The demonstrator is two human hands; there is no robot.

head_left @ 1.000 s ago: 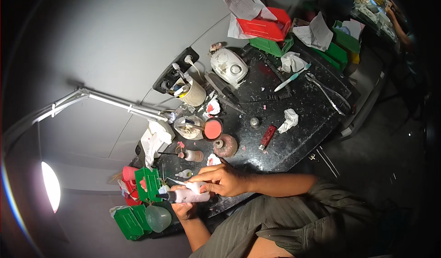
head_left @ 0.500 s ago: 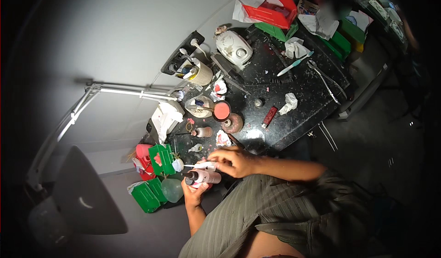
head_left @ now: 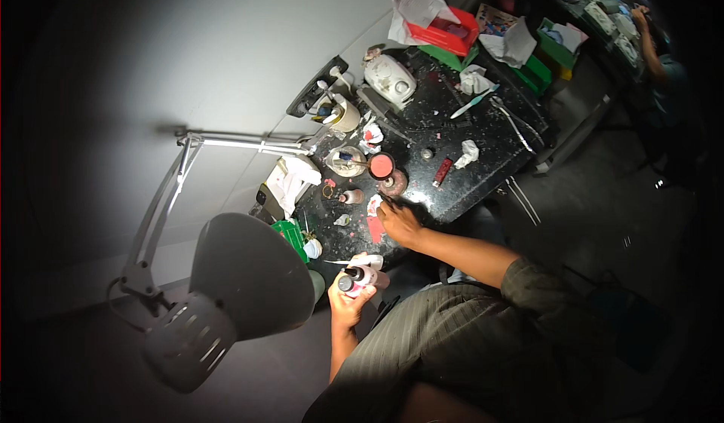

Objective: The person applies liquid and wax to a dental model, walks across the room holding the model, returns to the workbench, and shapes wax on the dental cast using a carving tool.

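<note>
My left hand, at the near table edge, is closed around a pinkish bottle with a black cap. Against that bottle it also holds a white piece with a thin pointed end. My right hand rests low over the table with curled fingers. They reach a dark slim thing beside a pink-stained white tissue; what they grip is mostly hidden. A flat pink piece lies next to these fingers. Just beyond stand a round bottle and a dark cup of pink material.
A grey lamp on a jointed arm fills the left. On the black table lie a small bottle, a red block, a toothbrush and a white machine. Red and green bins stand behind. Another person sits far right.
My right hand has left the bottle and moved forward onto the table by the stained tissue. My left hand keeps its hold. The view has shifted, bringing the lamp further in.
</note>
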